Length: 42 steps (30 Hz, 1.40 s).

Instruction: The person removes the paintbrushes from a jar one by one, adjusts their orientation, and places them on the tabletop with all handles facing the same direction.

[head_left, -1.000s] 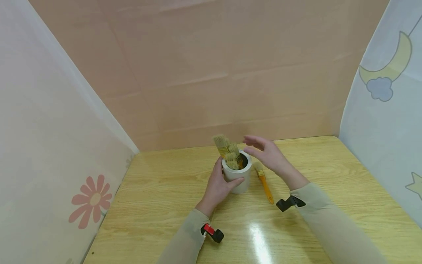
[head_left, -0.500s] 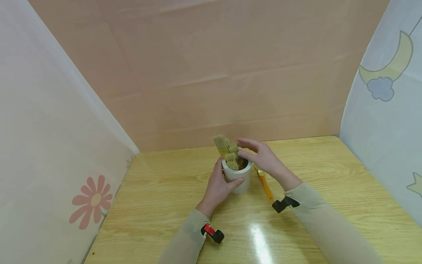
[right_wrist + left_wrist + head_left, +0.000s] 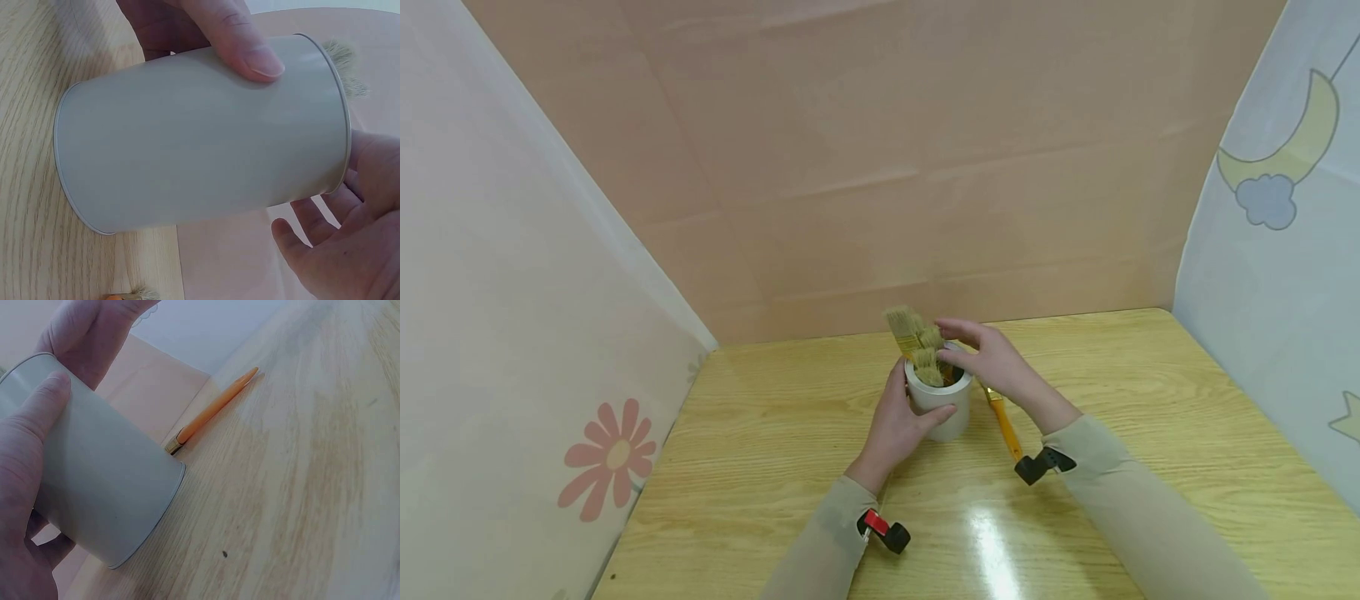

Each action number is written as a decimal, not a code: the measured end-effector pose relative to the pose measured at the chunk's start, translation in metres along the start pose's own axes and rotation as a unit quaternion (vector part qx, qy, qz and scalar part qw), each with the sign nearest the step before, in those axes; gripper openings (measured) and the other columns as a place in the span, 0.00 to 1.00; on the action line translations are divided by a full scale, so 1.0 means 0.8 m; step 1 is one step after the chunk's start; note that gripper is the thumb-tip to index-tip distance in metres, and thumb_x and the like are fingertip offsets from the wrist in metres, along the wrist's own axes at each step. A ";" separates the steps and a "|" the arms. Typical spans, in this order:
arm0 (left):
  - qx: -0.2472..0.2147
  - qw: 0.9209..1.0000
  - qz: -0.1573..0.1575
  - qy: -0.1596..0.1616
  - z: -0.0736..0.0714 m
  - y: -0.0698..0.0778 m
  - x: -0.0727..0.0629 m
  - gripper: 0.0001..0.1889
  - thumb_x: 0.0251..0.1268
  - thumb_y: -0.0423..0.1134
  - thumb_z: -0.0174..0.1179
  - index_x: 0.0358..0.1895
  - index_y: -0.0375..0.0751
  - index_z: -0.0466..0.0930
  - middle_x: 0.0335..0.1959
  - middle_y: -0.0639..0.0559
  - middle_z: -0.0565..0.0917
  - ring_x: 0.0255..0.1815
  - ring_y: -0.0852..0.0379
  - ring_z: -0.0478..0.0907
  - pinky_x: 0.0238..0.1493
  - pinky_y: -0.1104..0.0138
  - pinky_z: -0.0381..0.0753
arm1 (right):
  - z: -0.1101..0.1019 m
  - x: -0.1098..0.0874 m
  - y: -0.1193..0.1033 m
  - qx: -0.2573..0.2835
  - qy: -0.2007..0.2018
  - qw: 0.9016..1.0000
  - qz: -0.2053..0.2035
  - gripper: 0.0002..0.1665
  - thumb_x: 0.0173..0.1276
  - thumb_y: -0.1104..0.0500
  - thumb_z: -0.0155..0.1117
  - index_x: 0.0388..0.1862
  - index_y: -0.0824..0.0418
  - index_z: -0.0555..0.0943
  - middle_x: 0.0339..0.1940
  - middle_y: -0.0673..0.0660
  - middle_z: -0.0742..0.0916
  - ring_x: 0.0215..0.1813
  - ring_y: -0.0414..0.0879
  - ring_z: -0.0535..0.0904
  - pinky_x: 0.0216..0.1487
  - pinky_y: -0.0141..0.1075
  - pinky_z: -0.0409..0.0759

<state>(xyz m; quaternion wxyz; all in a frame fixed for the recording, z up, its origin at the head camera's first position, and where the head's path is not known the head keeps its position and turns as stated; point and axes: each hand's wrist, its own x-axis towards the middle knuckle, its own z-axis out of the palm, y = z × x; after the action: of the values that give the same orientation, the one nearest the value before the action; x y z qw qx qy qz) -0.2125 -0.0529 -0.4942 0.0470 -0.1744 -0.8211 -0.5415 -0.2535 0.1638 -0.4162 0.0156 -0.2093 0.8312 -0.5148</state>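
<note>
From the head view, I see the left hand [image 3: 897, 423] wrapped round a can [image 3: 950, 421] of brushes [image 3: 906, 330] standing on the surface [image 3: 760, 433], the right hand [image 3: 992, 358] at its rim, a loose brush [image 3: 1006, 429] lying beside it. The left wrist view shows the left thumb [image 3: 45, 403] against the can's side. In the right wrist view, some right fingers [image 3: 289, 240] spread below the rim; whether others pinch a brush, I cannot tell.
</note>
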 end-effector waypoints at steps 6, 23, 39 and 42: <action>0.001 1.000 -0.006 0.000 0.000 0.000 -0.001 0.56 0.65 0.56 0.82 0.89 0.55 0.54 0.80 0.57 0.70 0.77 0.55 0.73 0.77 0.50 0.75 | 0.001 -0.002 -0.003 0.011 0.000 1.000 0.008 0.35 0.82 0.49 0.73 0.83 0.53 0.76 0.77 0.59 0.81 0.83 0.66 0.69 0.77 0.68 0.70; -0.011 1.000 0.001 -0.001 -0.001 0.001 -0.001 0.53 0.66 0.53 0.82 0.87 0.57 0.57 0.76 0.59 0.72 0.75 0.56 0.74 0.76 0.51 0.76 | -0.002 -0.004 -0.003 -0.009 0.011 0.999 0.036 0.28 0.81 0.48 0.74 0.73 0.57 0.84 0.72 0.58 0.85 0.84 0.66 0.67 0.81 0.70 0.63; -0.016 1.000 -0.002 -0.004 -0.001 0.001 -0.001 0.53 0.67 0.54 0.81 0.88 0.58 0.55 0.78 0.58 0.71 0.75 0.54 0.74 0.76 0.48 0.76 | -0.008 -0.011 -0.006 -0.004 0.008 0.999 0.034 0.19 0.83 0.49 0.72 0.64 0.57 0.85 0.70 0.60 0.85 0.84 0.67 0.66 0.82 0.70 0.60; -0.015 1.000 -0.005 -0.005 -0.001 0.001 -0.001 0.53 0.66 0.53 0.82 0.87 0.58 0.56 0.78 0.57 0.71 0.75 0.54 0.74 0.76 0.48 0.76 | -0.009 -0.011 -0.007 0.009 0.006 1.000 0.028 0.18 0.84 0.50 0.71 0.64 0.58 0.84 0.70 0.60 0.85 0.83 0.66 0.68 0.79 0.69 0.67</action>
<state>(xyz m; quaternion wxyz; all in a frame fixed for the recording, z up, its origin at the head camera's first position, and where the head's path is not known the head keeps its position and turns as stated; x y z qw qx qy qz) -0.2118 -0.0533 -0.4934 0.0381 -0.1736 -0.8140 -0.5531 -0.2449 0.1708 -0.4098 0.0273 -0.1828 0.8323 -0.5226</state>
